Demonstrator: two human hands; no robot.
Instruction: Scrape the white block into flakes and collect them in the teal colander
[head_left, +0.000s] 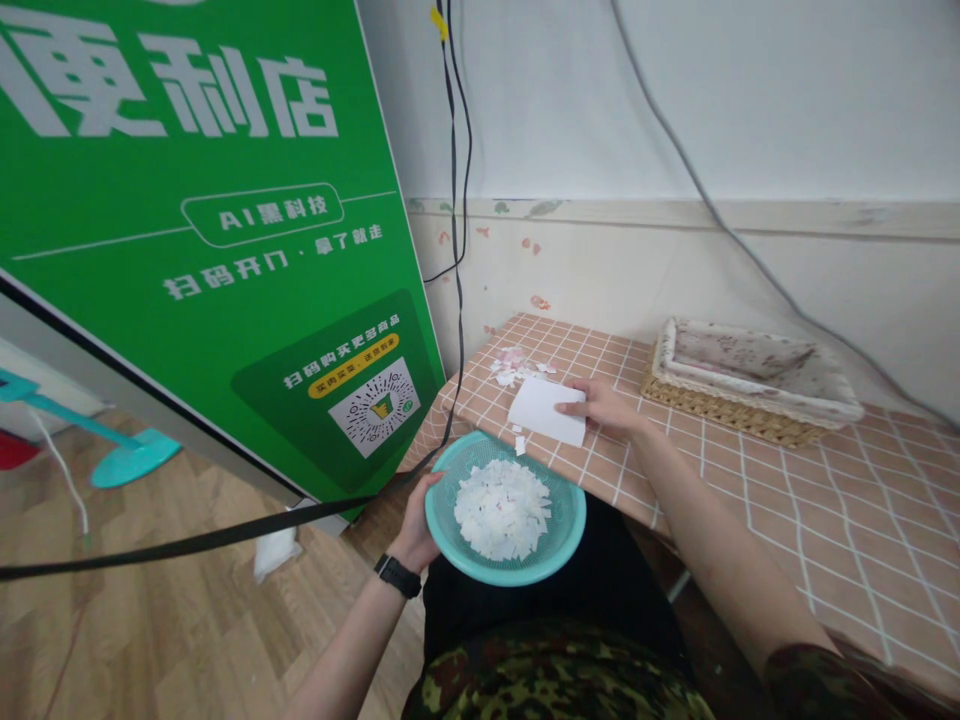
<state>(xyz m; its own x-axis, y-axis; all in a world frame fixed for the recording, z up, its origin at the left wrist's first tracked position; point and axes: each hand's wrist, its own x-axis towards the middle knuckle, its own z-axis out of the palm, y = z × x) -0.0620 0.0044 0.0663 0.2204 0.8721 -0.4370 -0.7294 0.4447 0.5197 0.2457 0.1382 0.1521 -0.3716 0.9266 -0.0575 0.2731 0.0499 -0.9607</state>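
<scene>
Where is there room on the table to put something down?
Try the wide tablecloth patch between the basket and the right arm. A smaller one lies behind the right hand, between the basket and the paper scraps. The left end is crowded: scraps, the white sheet, and the colander by the edge.

a round teal basket point(564, 555) with mesh walls, just off the table point(787, 510)'s front edge near its left corner, holds a heap of small white scraps point(501, 510). a plain white sheet point(546, 408) is nearly level beside that edge; loose pieces point(510, 372), some pinkish, lie behind it.
</scene>
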